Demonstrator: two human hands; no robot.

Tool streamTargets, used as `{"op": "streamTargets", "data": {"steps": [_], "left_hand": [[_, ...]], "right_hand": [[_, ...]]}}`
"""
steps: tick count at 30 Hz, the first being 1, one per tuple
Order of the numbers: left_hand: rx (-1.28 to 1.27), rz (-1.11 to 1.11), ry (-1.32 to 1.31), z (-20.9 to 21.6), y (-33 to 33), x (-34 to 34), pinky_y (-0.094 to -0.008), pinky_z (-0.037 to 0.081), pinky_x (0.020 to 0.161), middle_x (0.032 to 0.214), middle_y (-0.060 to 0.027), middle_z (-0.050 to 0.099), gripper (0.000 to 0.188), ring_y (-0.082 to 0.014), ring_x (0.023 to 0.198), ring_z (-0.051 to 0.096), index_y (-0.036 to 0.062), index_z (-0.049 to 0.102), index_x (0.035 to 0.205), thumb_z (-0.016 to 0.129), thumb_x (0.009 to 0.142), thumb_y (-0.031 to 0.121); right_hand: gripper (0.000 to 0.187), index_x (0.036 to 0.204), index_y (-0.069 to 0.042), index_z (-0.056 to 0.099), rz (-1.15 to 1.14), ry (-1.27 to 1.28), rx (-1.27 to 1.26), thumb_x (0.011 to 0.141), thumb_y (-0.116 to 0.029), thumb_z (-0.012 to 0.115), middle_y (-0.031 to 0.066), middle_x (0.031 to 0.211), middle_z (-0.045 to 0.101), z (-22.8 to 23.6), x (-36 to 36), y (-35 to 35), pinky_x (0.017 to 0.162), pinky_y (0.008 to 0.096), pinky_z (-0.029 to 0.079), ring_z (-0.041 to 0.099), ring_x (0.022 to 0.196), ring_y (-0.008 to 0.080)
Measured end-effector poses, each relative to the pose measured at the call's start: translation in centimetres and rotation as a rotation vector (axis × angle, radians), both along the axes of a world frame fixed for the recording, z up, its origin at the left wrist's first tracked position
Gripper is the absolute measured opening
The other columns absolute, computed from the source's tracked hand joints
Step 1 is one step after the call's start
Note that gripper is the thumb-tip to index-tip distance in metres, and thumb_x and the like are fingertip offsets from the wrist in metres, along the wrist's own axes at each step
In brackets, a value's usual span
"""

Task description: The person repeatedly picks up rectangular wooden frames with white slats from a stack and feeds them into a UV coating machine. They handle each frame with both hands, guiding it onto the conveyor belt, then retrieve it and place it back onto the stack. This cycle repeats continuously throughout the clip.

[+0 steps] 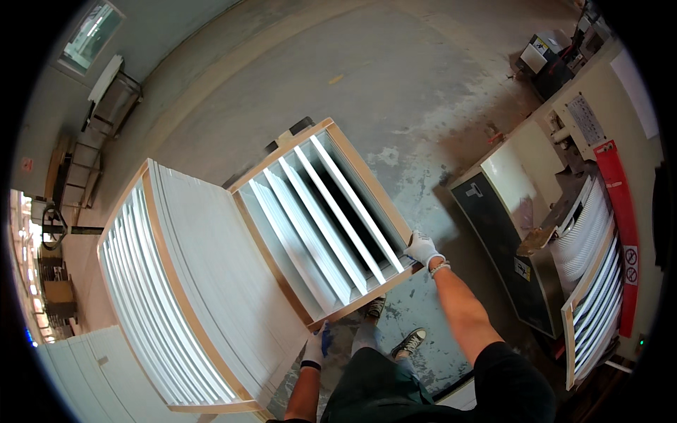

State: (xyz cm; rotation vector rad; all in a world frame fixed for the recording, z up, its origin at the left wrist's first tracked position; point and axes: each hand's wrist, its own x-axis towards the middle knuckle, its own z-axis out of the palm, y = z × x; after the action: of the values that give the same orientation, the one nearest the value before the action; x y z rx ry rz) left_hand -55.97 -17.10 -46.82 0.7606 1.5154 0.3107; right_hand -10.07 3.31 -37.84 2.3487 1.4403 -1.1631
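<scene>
In front of me is a tan-edged rectangular frame [271,264] with white slats [337,204] running across it and deep, dark gaps between them. My right hand [423,250], in a white glove, grips its right-hand corner. The frame's near corner is held by my left hand [315,347], gloved in white with blue on the fingers; part of that hand is hidden below the edge. Directly left stands a tall stack of slatted panels [218,233], white-sided and tan-edged, close against the frame.
At right stands a beige and black machine [504,233] with a red strip [615,211]. Another slatted panel [596,310] leans by it. A metal rack [84,166] and a wheeled bench [116,95] line the left wall. Concrete floor [282,77] stretches beyond the frame.
</scene>
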Motion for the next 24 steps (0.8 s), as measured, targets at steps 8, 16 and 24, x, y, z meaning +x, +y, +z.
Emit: {"op": "streamTargets", "data": {"steps": [8, 16, 24], "left_hand": [[-0.289, 0.244, -0.254, 6.7, 1.4, 2.0, -0.0259, 0.050, 0.065, 0.090, -0.0059, 0.062, 0.038, -0.0157, 0.078, 0.064, 0.0074, 0.065, 0.124, 0.061, 0.100, 0.037], [0.074, -0.161, 0.013, 9.7, 2.4, -1.1, -0.0385, 0.054, 0.082, 0.099, -0.0182, 0.068, 0.042, -0.0336, 0.093, 0.068, 0.0073, 0.057, 0.132, 0.065, 0.096, 0.029], [0.508, -0.283, 0.151, 15.7, 2.1, -1.5, -0.0374, 0.051, 0.077, 0.096, -0.0186, 0.065, 0.033, -0.0279, 0.092, 0.064, 0.0023, 0.063, 0.122, 0.063, 0.096, 0.022]], "right_hand": [[0.057, 0.117, 0.002, 0.053, -0.008, -0.036, 0.033, 0.077, -0.030, 0.077, 0.0265, 0.118, 0.064, -0.5, 2.2, -0.7, 0.102, 0.0417, 0.047, 0.060, 0.116, 0.0392], [0.042, 0.097, -0.002, 0.064, -0.081, -0.043, 0.166, 0.067, -0.025, 0.083, 0.0218, 0.100, 0.070, 6.1, 1.6, -5.3, 0.090, 0.0433, 0.053, 0.067, 0.101, 0.0375], [0.044, 0.102, -0.002, 0.063, -0.162, -0.015, 0.253, 0.068, -0.028, 0.076, 0.0223, 0.098, 0.069, 19.0, -0.3, -13.1, 0.088, 0.0420, 0.052, 0.067, 0.098, 0.0376]]}}
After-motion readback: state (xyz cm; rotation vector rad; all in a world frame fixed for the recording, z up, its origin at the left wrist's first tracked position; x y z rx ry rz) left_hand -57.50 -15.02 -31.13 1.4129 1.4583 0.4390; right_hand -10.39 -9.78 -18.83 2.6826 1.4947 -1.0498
